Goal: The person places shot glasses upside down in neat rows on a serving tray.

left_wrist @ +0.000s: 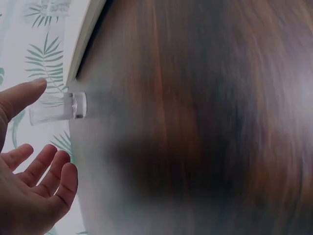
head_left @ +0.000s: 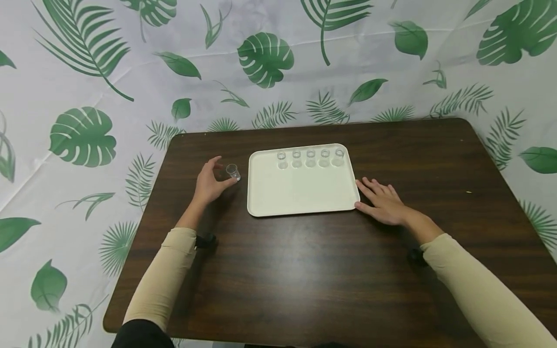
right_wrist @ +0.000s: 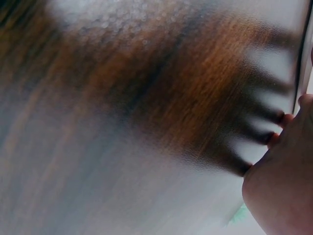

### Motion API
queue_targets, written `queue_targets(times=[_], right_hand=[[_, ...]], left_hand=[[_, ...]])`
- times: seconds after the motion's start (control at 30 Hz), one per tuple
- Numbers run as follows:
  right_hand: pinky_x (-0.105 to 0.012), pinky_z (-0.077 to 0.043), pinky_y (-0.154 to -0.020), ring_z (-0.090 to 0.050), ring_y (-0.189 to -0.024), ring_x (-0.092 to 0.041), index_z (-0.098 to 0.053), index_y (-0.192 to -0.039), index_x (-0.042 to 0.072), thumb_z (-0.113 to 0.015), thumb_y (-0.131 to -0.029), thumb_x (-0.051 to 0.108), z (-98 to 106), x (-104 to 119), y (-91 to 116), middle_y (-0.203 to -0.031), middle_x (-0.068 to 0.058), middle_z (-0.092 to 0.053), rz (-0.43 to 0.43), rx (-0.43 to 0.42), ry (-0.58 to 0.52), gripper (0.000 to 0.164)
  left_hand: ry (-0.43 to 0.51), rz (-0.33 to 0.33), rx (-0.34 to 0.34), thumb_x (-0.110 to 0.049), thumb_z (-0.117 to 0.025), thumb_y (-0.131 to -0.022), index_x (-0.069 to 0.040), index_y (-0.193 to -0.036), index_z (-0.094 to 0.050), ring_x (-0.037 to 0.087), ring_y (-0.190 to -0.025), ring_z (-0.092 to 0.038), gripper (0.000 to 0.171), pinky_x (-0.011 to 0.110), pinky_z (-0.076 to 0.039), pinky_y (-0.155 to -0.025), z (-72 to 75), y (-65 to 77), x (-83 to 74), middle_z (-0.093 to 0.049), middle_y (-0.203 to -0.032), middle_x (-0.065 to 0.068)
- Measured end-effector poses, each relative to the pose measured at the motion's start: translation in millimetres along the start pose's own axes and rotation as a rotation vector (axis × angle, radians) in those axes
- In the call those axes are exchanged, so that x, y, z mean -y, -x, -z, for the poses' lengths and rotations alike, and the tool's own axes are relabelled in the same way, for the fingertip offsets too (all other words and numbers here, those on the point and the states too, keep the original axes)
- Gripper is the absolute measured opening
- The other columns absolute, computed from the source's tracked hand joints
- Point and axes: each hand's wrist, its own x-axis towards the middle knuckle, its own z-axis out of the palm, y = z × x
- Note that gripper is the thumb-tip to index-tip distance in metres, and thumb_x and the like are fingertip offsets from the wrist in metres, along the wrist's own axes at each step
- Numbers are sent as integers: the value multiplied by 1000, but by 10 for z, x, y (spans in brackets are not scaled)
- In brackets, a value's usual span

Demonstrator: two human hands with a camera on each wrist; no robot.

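A small clear glass [head_left: 232, 171] stands on the table just left of the white tray [head_left: 300, 197]. Around it my left hand [head_left: 210, 182] is spread, thumb on the near side and fingers to the left. In the left wrist view, the glass [left_wrist: 56, 107] shows between the thumb and the loosely bent fingers [left_wrist: 49, 169], with space between fingers and glass. My right hand [head_left: 384, 204] lies flat with fingers apart at the tray's right edge, thumb and fingertips right at the rim. Several similar glasses [head_left: 311, 157] stand in a row along the tray's far side.
The dark wooden table [head_left: 283, 275] carries the tray near its far edge. Behind it hangs a white cloth [head_left: 209, 96] printed with green leaves. Dark wrist cameras [head_left: 206, 240] sit under both forearms.
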Motion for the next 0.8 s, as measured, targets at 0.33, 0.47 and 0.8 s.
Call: queue_targets(times=[0.33, 0.47, 0.8], right_hand=[[-65, 8, -109, 2, -146, -43, -9, -159, 18, -35, -98, 64, -27, -28, -5, -163, -17, -4, 10, -8, 11, 81], [-64, 8, -110, 2, -146, -43, -9, -159, 17, -35, -98, 64, -32, -30, -5, -163, -17, -4, 12, -14, 10, 81], [-65, 8, -110, 1, -146, -43, -8, -159, 18, -34, -97, 67, -43, -48, -2, -163, -17, -5, 12, -20, 13, 82]], left_hand=[[119, 72, -74, -13, -81, -81, -3, -133, -52, 32, -94, -62, 60, 36, -48, -73, -209, -60, 52, -64, -118, 15], [108, 77, -98, -14, -81, -81, -3, -125, -55, 29, -92, -63, 52, 32, -48, -71, -248, -71, 85, -65, -115, 14], [109, 77, -122, -15, -82, -81, -3, -106, -63, 29, -86, -64, 34, 37, -49, -73, -267, -67, 89, -68, -103, 16]])
